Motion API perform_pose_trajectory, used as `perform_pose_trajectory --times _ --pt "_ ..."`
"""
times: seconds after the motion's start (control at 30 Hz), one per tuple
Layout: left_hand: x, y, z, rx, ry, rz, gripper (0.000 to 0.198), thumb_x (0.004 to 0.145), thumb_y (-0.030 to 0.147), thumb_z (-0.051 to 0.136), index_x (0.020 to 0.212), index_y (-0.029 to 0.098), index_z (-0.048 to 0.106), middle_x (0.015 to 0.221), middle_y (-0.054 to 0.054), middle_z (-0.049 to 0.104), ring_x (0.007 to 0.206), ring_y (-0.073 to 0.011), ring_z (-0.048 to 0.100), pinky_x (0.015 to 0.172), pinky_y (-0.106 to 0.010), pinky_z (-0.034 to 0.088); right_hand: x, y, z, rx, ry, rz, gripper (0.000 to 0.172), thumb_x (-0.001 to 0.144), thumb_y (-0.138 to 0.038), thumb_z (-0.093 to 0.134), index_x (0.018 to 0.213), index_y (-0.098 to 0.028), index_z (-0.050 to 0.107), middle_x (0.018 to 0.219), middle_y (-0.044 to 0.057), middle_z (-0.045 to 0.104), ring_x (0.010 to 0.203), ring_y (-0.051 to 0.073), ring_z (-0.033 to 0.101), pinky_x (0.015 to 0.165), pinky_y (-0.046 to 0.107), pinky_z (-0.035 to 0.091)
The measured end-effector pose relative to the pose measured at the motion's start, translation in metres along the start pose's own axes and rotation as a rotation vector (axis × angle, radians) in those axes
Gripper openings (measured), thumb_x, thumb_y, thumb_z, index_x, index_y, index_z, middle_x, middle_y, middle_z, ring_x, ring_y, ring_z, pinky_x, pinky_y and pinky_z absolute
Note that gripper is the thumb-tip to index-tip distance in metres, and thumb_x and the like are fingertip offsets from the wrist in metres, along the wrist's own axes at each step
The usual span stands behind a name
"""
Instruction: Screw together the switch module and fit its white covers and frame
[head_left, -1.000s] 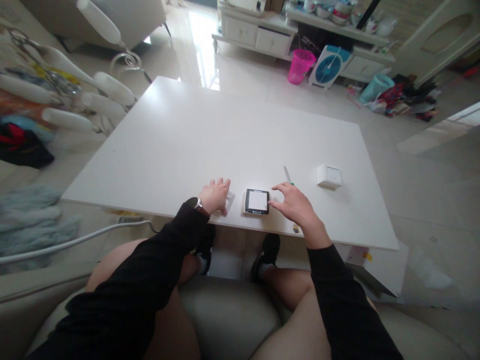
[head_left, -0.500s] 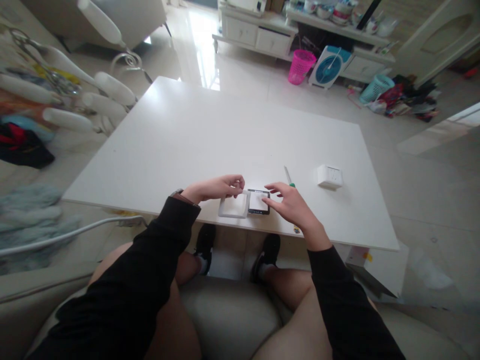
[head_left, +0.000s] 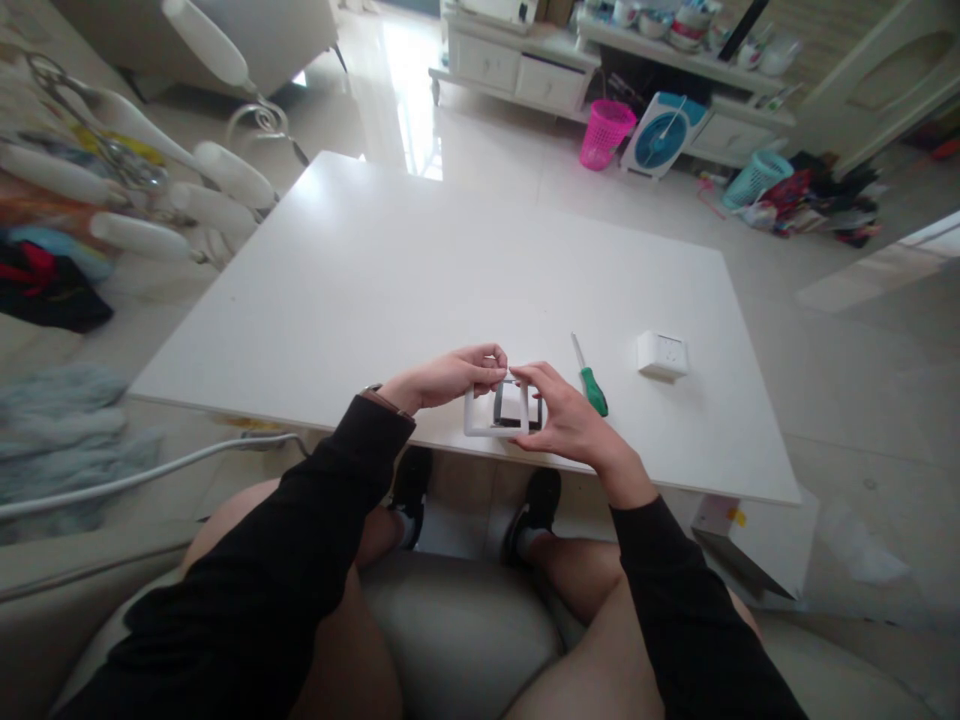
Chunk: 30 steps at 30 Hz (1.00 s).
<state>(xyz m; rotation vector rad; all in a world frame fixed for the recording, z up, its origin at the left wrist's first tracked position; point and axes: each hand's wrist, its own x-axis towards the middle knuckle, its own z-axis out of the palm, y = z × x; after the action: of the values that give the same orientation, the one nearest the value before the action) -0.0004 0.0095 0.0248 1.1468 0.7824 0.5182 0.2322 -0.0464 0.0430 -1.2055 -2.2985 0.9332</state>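
A square white frame (head_left: 494,433), like a wall-switch cover, is gripped at its top edge by my left hand (head_left: 469,375). My right hand (head_left: 566,415) has its thumb and fingers on the right side of the same frame. Behind the frame's opening, a white switch panel with a black border (head_left: 511,402) lies near the table's front edge, partly covered by the frame and my right fingers. To the right of my right hand lies a screwdriver (head_left: 593,392) with a green handle. Farther right sits a white socket box (head_left: 662,355).
The white table (head_left: 420,270) has its front edge just above my knees. Beyond it on the floor stand a pink basket (head_left: 604,133) and a blue-and-white fan (head_left: 660,137). White lamp arms (head_left: 232,175) reach in at the left.
The white frame has moved right, over the switch panel, with my left hand. My right hand has closed on the frame's right side, and the screwdriver's handle is now uncovered.
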Motion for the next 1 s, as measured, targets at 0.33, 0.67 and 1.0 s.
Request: perform_pose_trajectory --times 0.33,0.67,1.0 --pt "0.005 -0.028 0.002 0.661 0.031 0.096 0.100 0.062 0.044 0.094 0.150 0.021 0.052 0.154 -0.017 0.055 0.140 -0.0359 0.055 0.116 -0.049 0.047 -0.007 0.031 -0.007 -0.323 -0.037 0.198 0.075 0.075 -0.030 0.086 0.143 -0.020 0.055 0.138 0.014 0.063 0.127 0.035 0.065 0.109 0.052 0.055" --pt "0.010 -0.055 0.019 1.038 0.095 0.192 0.086 0.068 0.021 0.089 0.146 0.018 0.053 0.144 -0.017 0.057 0.136 -0.0349 0.058 0.116 -0.046 0.049 -0.003 0.047 0.001 -0.380 -0.166 0.253 0.085 0.076 -0.031 0.088 0.152 -0.018 0.052 0.147 0.016 0.061 0.137 0.034 0.059 0.118 0.050 0.050" --pt "0.011 -0.053 0.028 1.116 0.115 0.178 0.081 0.073 0.017 0.086 0.146 0.013 0.051 0.144 -0.018 0.056 0.135 -0.0344 0.058 0.117 -0.045 0.049 -0.001 0.042 0.006 -0.416 -0.176 0.328 0.083 0.076 -0.028 0.090 0.149 -0.018 0.053 0.146 0.016 0.062 0.135 0.036 0.061 0.115 0.051 0.052"
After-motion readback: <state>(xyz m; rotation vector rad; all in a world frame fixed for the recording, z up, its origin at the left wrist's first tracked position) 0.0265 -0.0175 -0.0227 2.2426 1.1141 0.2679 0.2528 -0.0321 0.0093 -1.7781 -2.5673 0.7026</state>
